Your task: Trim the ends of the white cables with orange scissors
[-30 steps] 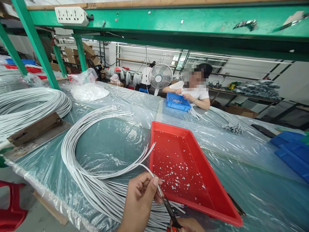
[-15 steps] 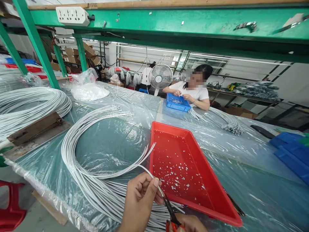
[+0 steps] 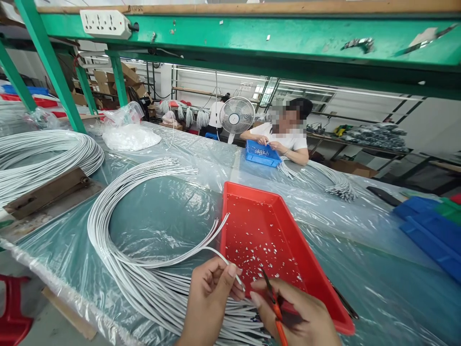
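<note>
My left hand (image 3: 214, 295) pinches one white cable (image 3: 219, 254) close to its end, between thumb and fingers. The cable curves up out of a loose coil of white cables (image 3: 103, 216) on the table, and its end points toward my right hand (image 3: 306, 307). That hand grips scissors (image 3: 276, 310) with dark blades and orange handles, tip pointing up over the near edge of the red tray (image 3: 309, 252). A small gap separates the blades from the cable. Small white scraps (image 3: 266, 250) lie scattered inside the tray.
Another coil of white cables (image 3: 82, 144) lies at left, beside a brown metal piece (image 3: 46, 190). Across the table a co-worker (image 3: 298, 142) handles something over a blue tray (image 3: 262, 161). Blue bins (image 3: 428, 230) stand at right. A green beam (image 3: 252, 43) crosses overhead.
My right hand has risen further into view with the scissors, and the blades have moved away from the cable. My left hand keeps its pinch nearly in place. The view has shifted slightly.
</note>
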Demonstrator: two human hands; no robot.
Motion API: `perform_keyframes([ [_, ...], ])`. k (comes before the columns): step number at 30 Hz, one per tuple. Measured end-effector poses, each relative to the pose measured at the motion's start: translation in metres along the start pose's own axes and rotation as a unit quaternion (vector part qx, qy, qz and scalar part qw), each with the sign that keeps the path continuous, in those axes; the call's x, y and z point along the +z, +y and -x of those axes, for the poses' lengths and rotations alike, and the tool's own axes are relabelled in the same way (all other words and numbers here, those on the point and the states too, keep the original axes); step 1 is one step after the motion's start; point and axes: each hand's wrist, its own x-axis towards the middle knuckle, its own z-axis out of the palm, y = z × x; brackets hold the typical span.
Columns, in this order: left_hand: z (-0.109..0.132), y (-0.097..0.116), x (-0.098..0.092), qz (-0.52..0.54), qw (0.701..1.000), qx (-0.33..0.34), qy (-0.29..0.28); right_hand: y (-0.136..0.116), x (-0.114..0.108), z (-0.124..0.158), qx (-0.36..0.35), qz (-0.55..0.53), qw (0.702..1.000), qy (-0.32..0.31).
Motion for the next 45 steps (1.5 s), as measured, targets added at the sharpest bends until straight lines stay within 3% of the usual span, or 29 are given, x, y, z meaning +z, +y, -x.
perform_keyframes([
  [9,0.000,-0.001,0.000,-0.059,0.998,0.031,0.008,-0.003,-0.002,-0.007,-0.111,0.080,0.990,-0.036],
  [17,-0.001,-0.002,-0.004,-0.096,0.994,0.043,-0.029,-0.001,-0.005,-0.016,-0.033,0.088,0.988,-0.125],
  [24,-0.001,0.006,-0.006,-0.050,0.994,0.013,-0.091,-0.005,-0.005,-0.030,0.087,-0.106,0.968,-0.211],
  [28,-0.002,0.007,-0.009,0.002,0.993,0.008,-0.119,-0.001,-0.001,-0.030,0.202,-0.244,0.921,-0.225],
  [33,0.000,0.004,-0.013,0.037,0.987,0.001,-0.156,0.007,0.006,-0.022,0.230,-0.411,0.854,-0.221],
  [37,0.002,-0.001,-0.010,0.082,0.987,0.007,-0.137,0.010,0.013,-0.019,0.257,-0.478,0.810,-0.222],
  [42,0.001,-0.006,-0.003,0.109,0.992,-0.002,-0.055,0.008,0.021,-0.016,0.293,-0.518,0.770,-0.233],
  [43,0.001,-0.006,-0.002,0.101,0.994,0.006,-0.032,0.009,0.021,-0.015,0.293,-0.512,0.775,-0.227],
  [45,-0.001,-0.006,-0.001,0.070,0.997,0.021,0.014,0.010,0.021,-0.013,0.276,-0.458,0.824,-0.189],
])
